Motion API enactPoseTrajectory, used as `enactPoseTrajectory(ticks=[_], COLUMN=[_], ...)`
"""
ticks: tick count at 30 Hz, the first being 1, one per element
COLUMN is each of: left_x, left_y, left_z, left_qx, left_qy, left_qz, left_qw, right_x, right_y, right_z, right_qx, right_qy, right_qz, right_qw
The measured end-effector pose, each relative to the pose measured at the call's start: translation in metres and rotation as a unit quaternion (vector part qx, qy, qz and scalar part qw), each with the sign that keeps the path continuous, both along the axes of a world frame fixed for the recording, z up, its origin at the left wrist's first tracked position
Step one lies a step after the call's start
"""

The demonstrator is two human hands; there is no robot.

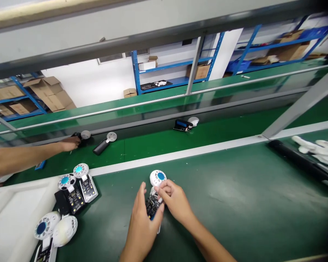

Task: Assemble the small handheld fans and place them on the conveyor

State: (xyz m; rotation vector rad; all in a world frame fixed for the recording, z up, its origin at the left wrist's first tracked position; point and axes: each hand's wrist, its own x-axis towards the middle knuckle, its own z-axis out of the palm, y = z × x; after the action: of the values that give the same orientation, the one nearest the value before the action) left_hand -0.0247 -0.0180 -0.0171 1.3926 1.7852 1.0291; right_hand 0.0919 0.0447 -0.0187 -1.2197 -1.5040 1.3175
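Observation:
A small handheld fan (158, 177) with a round white head and blue centre lies in front of me, its handle opened to show a dark circuit board (152, 204). My left hand (142, 220) holds the handle, fingers along the left side and thumb on the right. Closed in a pinch, my right hand (175, 200) is at the fan's white neck; its fingertips partly cover the spot. Whether a small part sits between those fingertips is hidden. Further left on the bench are more fans with bare boards (88, 188), grouped beside a white foam tray (47, 194).
Behind a pale strip runs a green conveyor belt (142, 143) with a black-handled fan (102, 145) and an opened fan (183, 124). A co-worker's hand (70, 144) reaches another fan at left. White gloves (319, 149) and a black bar (303, 162) lie right. A metal post (306, 100) rises there.

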Motion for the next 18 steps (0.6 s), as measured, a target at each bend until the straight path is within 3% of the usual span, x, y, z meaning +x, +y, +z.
enactPoseTrajectory(ticks=[3, 8, 13, 18], left_x=[-0.006, -0.02, -0.01, 0.007], left_y=[-0.009, -0.006, -0.009, -0.013], left_z=[-0.01, -0.021, -0.022, -0.027], left_qx=[0.035, 0.067, 0.081, 0.126], left_qy=[0.097, 0.114, 0.115, 0.12], left_qz=[-0.043, -0.039, -0.011, 0.049], left_qw=[0.994, 0.99, 0.99, 0.984], right_x=[0.001, -0.003, -0.014, -0.018], right_y=[-0.005, -0.019, -0.028, -0.028], right_z=[0.005, 0.002, -0.013, -0.016], right_qx=[0.021, 0.143, 0.307, 0.381], right_qy=[0.031, -0.035, -0.177, -0.185], right_qz=[0.037, 0.038, -0.014, -0.034], right_qw=[0.999, 0.988, 0.935, 0.905])
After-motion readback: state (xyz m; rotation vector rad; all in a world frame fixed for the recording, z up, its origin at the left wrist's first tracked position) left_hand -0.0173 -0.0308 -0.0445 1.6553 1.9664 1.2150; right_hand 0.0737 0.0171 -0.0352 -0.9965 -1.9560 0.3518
